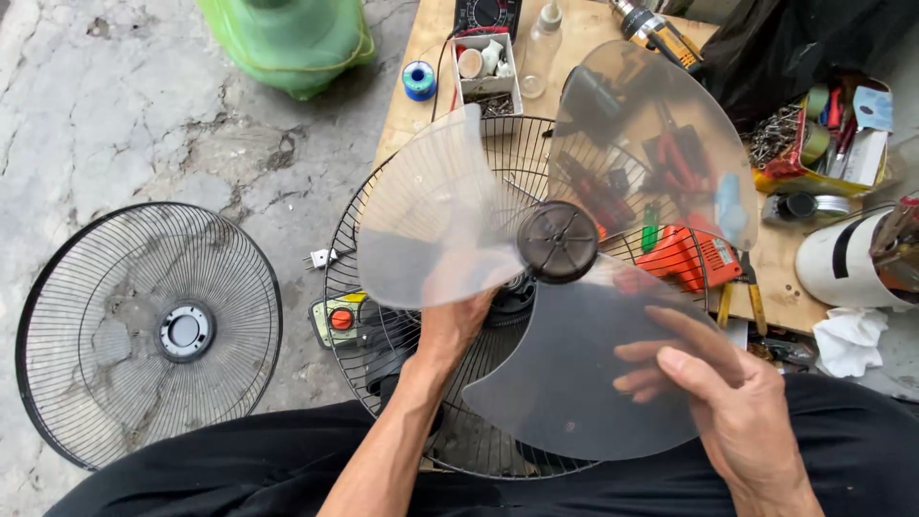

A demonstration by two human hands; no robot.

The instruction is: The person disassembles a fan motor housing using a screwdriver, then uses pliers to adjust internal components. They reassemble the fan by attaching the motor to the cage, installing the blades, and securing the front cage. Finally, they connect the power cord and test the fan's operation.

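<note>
Already off: front grille (148, 330) lies on the concrete (well apart);
In hand: clear fan blade (565, 383) over the rear grille (383, 191);
Left hand (459, 321): fingers hidden, grip unclear;
Right hand (708, 383): fingers grasping a blade lobe

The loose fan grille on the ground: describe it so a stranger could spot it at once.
Start at the wooden workbench cluttered with tools, then look left to the cracked concrete floor. There a round black wire grille lies flat by itself. Unlike the rear grille behind the clear blade, it has a grey centre disc and no hand touches it.
</note>
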